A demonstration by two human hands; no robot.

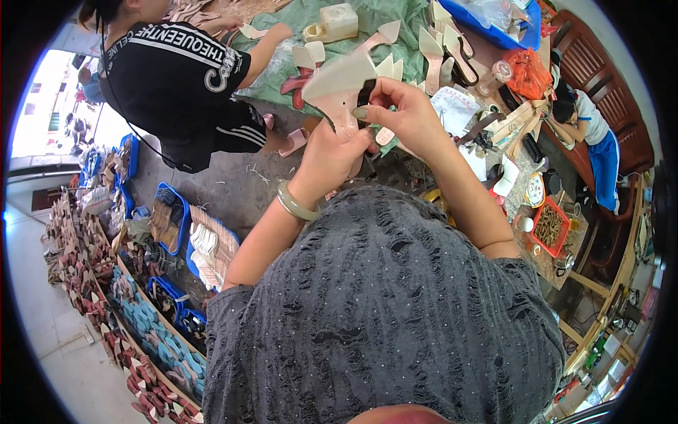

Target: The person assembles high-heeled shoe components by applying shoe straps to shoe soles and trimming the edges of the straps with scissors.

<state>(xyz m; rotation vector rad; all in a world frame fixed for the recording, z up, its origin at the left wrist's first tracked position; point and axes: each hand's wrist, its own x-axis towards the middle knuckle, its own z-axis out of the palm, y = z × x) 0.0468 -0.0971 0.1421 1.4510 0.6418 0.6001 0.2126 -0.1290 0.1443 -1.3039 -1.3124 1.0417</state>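
A pale shoe insole point(342, 85) with a whitish, pointed front part and a pinkish narrow part is held up in front of me. My left hand point(332, 161) is closed around its narrow lower end. My right hand point(406, 116) pinches at its right edge with thumb and forefinger, where a small dark strip shows; I cannot tell whether that strip belongs to the insole. Beyond my hands, more pale insoles point(431, 51) lie on a green cloth point(282, 67). Next to them is a red piece point(295, 85) of similar shape.
A person in black point(173, 85) works at the table's left. Another person point(600, 134) leans over at the right. On the table are a plastic jug point(339, 22), a blue basin point(466, 18), an orange bag point(528, 74) and a red basket point(565, 240). Blue crates point(185, 219) stand on the left floor.
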